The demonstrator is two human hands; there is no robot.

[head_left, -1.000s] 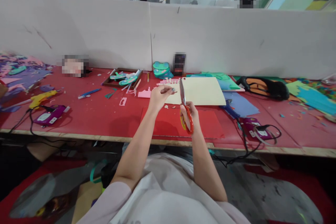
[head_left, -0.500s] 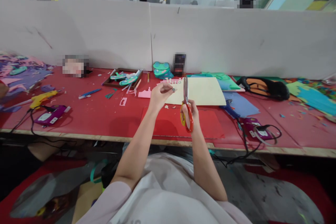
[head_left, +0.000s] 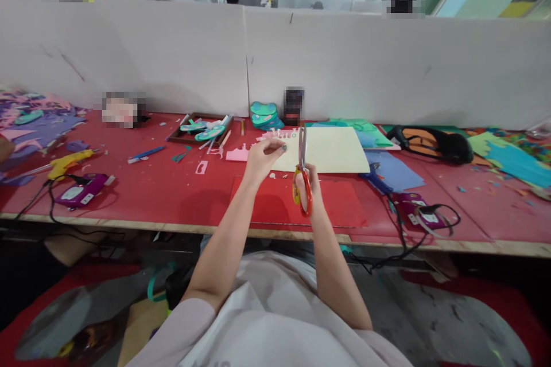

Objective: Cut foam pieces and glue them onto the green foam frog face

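Note:
My right hand (head_left: 313, 186) is wrapped round the red and yellow handles of a pair of scissors (head_left: 303, 152), whose blades point up and away over a pale yellow sheet (head_left: 338, 149). Left of the scissors, my left hand (head_left: 263, 157) is closed in a pinch near the sheet's left edge; what it holds, if anything, is too small to make out. Pink cut pieces (head_left: 237, 153) lie beside and behind my left hand. Nearer to me, a red sheet (head_left: 336, 200) lies flat under my forearms.
A brown tray (head_left: 178, 136) holds green cut shapes. Green frog-like pieces (head_left: 264, 114) are stacked at the divider. A yellow glue gun (head_left: 71, 163) and purple box (head_left: 84, 189) lie left; a blue glue gun (head_left: 379, 179), another purple box (head_left: 415, 211) and black-orange object (head_left: 434, 144) lie right.
The scissors and my right hand have shifted slightly to the left, towards my left hand. My left hand stays nearly in place, still pinched.

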